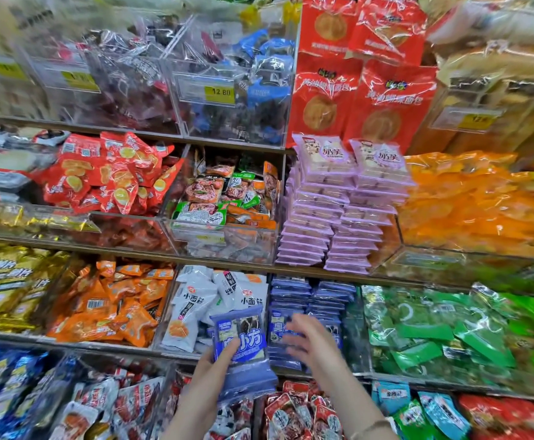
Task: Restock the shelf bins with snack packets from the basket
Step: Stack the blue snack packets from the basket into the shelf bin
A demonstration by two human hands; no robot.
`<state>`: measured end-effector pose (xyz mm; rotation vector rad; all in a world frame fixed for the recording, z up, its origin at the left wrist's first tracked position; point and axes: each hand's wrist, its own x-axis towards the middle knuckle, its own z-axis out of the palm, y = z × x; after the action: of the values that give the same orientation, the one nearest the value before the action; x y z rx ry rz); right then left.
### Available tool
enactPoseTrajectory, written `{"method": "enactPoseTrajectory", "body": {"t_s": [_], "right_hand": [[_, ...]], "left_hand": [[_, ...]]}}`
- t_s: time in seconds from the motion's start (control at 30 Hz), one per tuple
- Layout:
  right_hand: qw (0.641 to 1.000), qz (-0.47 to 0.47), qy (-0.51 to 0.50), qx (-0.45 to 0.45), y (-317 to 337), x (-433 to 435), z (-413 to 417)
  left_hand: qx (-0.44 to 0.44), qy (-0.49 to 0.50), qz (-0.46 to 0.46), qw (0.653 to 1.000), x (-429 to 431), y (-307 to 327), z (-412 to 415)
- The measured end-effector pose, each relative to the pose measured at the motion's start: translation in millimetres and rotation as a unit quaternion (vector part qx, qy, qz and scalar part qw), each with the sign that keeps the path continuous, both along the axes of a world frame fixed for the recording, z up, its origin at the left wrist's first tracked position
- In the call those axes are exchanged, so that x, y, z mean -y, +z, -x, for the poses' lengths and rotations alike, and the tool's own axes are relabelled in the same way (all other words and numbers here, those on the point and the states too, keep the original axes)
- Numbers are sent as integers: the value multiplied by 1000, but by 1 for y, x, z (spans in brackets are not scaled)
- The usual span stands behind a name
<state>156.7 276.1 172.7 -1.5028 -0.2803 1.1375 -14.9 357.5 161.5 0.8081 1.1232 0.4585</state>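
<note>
Left grip [215, 360] grasping blue packets [240, 338], held just before shelf. Right grip [310, 341] released, fingers spread, near matching blue stacks [291, 292]. Best: pass packets singly, lay flat, label forward, edges squared.

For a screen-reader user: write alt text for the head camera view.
A person's left hand holds a stack of blue snack packets before a shelf bin of matching blue packets, while the open right hand reaches toward that bin. Neighbouring bins hold red, orange, purple and green packets.
</note>
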Motion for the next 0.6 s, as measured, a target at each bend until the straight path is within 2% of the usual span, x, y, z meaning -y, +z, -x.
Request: {"method": "enactPoseTrajectory", "body": {"t_s": [0.07, 0.13, 0.23, 0.33, 0.47, 0.53, 0.6], "right_hand": [[991, 27, 113, 67, 0, 6, 25], [984, 35, 127, 118, -6, 11, 37], [985, 48, 103, 132, -19, 16, 35], [990, 55, 75, 107, -37, 22, 23], [992, 92, -38, 72, -62, 27, -1], [986, 112, -92, 81, -71, 24, -14], [979, 131, -117, 106, -76, 16, -25]], "left_hand": [[-3, -22, -14, 1000, 5, 1, -5], [-5, -26, -19, 999, 9, 0, -6], [27, -44, 18, 999, 9, 0, -5], [-4, -13, 11, 1000, 8, -5, 1], [-24, 11, -31, 999, 0, -10, 20], [-37, 3, -44, 998, -7, -12, 25], [-37, 24, -21, 999, -13, -12, 26]]}}
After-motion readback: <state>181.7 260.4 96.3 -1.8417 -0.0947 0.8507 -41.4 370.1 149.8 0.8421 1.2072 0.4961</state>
